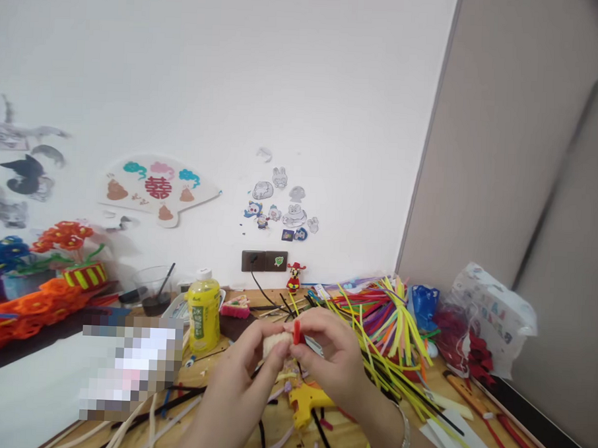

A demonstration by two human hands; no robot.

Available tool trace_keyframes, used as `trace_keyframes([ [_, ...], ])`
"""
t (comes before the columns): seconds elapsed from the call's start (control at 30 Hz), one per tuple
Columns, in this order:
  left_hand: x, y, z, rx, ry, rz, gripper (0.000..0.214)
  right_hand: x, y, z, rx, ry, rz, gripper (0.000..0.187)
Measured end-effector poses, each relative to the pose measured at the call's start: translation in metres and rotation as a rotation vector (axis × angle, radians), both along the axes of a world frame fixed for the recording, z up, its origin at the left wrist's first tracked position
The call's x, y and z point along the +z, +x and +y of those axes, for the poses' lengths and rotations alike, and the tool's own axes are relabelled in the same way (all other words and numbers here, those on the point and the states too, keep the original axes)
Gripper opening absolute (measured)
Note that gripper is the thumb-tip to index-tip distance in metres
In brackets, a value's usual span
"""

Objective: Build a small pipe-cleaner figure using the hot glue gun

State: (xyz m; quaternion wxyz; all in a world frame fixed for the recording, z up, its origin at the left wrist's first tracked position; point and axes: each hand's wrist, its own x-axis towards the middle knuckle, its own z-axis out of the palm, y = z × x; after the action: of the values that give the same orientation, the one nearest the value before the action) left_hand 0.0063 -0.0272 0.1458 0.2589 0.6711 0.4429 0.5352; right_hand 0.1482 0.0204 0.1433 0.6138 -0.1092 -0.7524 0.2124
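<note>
My left hand point(245, 373) pinches a small cream fuzzy piece point(275, 342) in front of me, above the table. My right hand point(335, 361) is closed on a short red pipe-cleaner piece point(297, 331), held against the cream piece. Both hands meet at the centre of the view. A yellow glue gun point(305, 404) lies on the wooden table point(339, 444) just below them. I wear a bracelet on my right wrist.
A heap of coloured pipe cleaners point(384, 323) lies right of the hands, with a white plastic bag point(493, 315) beyond. A yellow drink bottle point(203, 312), a clear cup point(155, 289) and orange pipe-cleaner flowers point(32, 305) stand at left. The wall is close behind.
</note>
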Motion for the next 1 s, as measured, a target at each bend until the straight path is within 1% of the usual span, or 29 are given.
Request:
trace_keyframes([
  [0.07,-0.003,-0.001,0.0,0.043,0.058,0.085,0.018,-0.001,-0.001,0.0,0.073,-0.068,0.033,0.013],
  [0.2,-0.011,-0.003,0.003,0.128,0.223,0.255,0.015,-0.001,0.0,0.004,0.275,-0.275,0.08,0.015],
  [0.3,-0.019,-0.006,0.008,0.199,0.358,0.298,0.027,-0.001,0.0,0.006,0.406,-0.42,0.112,0.019],
  [0.37,-0.024,-0.007,0.009,0.208,0.417,0.303,0.033,0.0,-0.001,0.006,0.442,-0.501,0.147,0.021],
  [0.47,-0.027,-0.008,0.008,0.17,0.449,0.334,0.034,0.001,-0.002,0.004,0.408,-0.601,0.182,0.02],
  [0.57,-0.025,-0.006,0.005,0.122,0.382,0.329,0.034,0.002,-0.002,0.002,0.351,-0.613,0.199,0.02],
  [0.67,-0.019,-0.003,0.004,0.073,0.278,0.235,0.029,0.002,0.0,0.003,0.322,-0.563,0.132,0.009],
  [0.73,-0.014,0.0,0.004,0.025,0.218,0.116,0.024,0.002,0.0,0.005,0.301,-0.524,0.075,0.003],
  [0.83,-0.006,0.002,0.004,-0.037,0.091,-0.127,0.018,0.002,0.0,0.006,0.227,-0.459,0.039,0.016],
  [0.93,-0.001,0.003,0.003,-0.063,-0.064,-0.35,0.021,0.004,-0.001,0.003,0.148,-0.387,0.021,0.019],
  [1.0,0.0,0.004,0.002,-0.065,-0.127,-0.453,0.025,0.005,-0.003,0.0,0.151,-0.353,0.023,0.019],
])
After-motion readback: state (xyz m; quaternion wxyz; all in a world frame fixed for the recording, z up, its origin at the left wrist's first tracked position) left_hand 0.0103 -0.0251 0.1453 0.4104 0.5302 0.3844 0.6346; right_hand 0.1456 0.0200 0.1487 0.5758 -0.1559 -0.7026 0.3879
